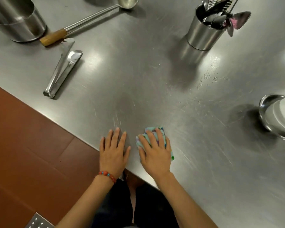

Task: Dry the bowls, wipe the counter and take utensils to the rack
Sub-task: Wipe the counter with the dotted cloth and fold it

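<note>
Utensil holder: 1 steel cylinder [202,32] at the far right of my worktop [155,76], crammed with spoons and dark-handled utensils [220,12]; too tangled for me to count.
Big pot: 1 wide steel pot [18,22] at the far left; I cannot see what is in it.
Bowls: a shiny steel bowl [266,104] at the right edge with a pale one nested inside; the frame cuts them off.
Loose utensils: 1 ladle [82,18] with a long steel shaft and wooden grip, lying next to the pot; 1 pair of steel tongs [64,71] flat just below it.
Cloth: 1 crumpled rag [155,130], turquoise with a colourful print, near the worktop's near edge, under my right hand [155,152].
Right fingers: spread wide and straight, pressing the cloth flat.
Left hand [113,150]: palm down on bare steel just beside the cloth, fingers straight and slightly fanned, holding nothing; 1 red-and-blue beaded bracelet [107,175] on that wrist.
Surface: brushed steel, scuffed, with a few water droplets [211,79] near the holder.
Floor: smooth reddish-brown floor [23,145] at the left.
</note>
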The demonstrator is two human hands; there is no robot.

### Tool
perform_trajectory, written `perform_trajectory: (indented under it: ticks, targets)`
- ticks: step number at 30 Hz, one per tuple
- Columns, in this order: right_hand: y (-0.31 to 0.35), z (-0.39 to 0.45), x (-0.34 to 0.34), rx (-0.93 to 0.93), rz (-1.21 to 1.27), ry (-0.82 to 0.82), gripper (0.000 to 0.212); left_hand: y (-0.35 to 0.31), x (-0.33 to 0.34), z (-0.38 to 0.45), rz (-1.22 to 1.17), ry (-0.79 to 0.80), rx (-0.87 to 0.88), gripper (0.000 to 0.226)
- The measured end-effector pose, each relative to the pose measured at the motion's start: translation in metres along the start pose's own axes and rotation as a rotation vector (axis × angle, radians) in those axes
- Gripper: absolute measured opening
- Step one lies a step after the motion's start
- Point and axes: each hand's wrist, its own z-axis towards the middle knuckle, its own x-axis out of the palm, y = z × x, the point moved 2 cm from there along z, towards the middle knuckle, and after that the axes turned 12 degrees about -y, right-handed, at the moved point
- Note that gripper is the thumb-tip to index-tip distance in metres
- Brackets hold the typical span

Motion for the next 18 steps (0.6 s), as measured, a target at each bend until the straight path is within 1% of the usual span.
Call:
perform_trajectory:
  ticks: [3, 6, 8, 9, 11, 14, 18]
  targets:
    - [0.003, 0.054, 0.01, 0.061, -0.006, 0.01, 0.031, 0.012, 0.0, 0.002, -0.007, -0.02, 0.088, 0.049]
    - [0.008, 0.111, 0.028, 0.209, 0.029, 0.071, 0.034, 0.027, -0.004, 0.01, -0.012, -0.053, 0.146, 0.048]
    - [0.012, 0.121, 0.035, 0.257, 0.011, 0.089, 0.036, 0.038, -0.009, 0.021, -0.022, -0.056, 0.146, 0.048]
    - [0.016, 0.117, 0.035, 0.256, -0.013, 0.065, 0.035, 0.044, -0.011, 0.027, -0.029, -0.06, 0.142, 0.049]
    - [0.03, 0.091, 0.029, 0.192, -0.046, 0.007, 0.033, 0.053, -0.015, 0.039, -0.049, -0.058, 0.147, 0.05]
    - [0.048, 0.048, 0.022, 0.063, -0.033, 0.021, 0.035, 0.061, -0.016, 0.052, -0.062, -0.041, 0.181, 0.051]
    - [0.029, 0.061, 0.019, -0.053, 0.046, 0.052, 0.035, 0.063, -0.016, 0.057, -0.059, -0.047, 0.218, 0.05]
